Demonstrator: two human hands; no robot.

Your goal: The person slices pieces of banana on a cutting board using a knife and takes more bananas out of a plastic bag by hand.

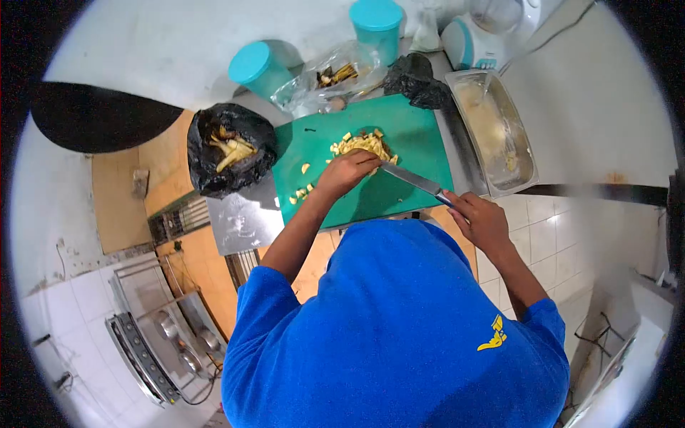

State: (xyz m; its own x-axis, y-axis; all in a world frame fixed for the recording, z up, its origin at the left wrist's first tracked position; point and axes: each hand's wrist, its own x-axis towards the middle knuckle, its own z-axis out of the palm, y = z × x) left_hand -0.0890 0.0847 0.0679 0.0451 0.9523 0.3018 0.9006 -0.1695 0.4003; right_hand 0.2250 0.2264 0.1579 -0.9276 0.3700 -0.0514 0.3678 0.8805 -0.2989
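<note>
A green cutting board lies on the metal counter with a heap of chopped pale yellow pieces near its middle. My left hand is at the lower edge of the heap, fingers close together near the knife tip; what they hold, if anything, is too small to tell. My right hand grips the handle of a long knife, whose blade points up and left toward the left fingers. A few more cut pieces lie at the board's lower left.
Left of the board sits a black plastic bag with peels inside. Behind it are two teal containers, a clear bag and a black bag. A metal tray stands at right, a blender behind.
</note>
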